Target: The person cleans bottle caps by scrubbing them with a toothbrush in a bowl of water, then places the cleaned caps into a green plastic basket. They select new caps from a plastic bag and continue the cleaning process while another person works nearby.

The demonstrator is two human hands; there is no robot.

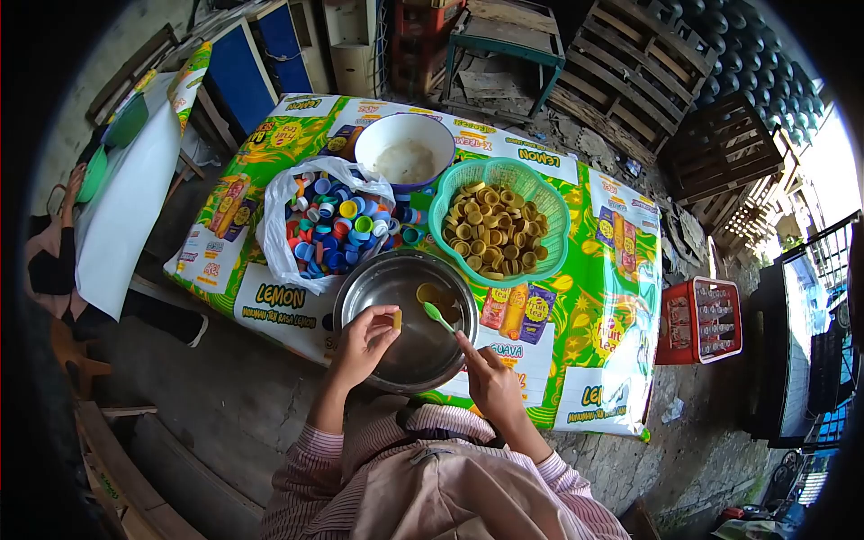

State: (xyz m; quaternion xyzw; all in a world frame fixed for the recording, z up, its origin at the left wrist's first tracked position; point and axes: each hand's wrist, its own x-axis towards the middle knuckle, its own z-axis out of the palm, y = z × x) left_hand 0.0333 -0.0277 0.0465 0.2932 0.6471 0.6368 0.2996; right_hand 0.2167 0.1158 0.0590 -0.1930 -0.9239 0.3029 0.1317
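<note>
Over the left part of a steel bowl, my left hand pinches a small yellow-brown cap. My right hand is closed round the handle of a green toothbrush, whose head points up and left above the bowl. A few yellow-brown pieces lie inside the bowl. Behind it to the right, a turquoise basket holds several yellow-brown caps. To the left is a plastic bag with many coloured caps.
A white basin with something whitish inside stands at the back of the table, on a green and white printed cover. A red crate is on the floor at right. Another person's hand touches a green object at far left.
</note>
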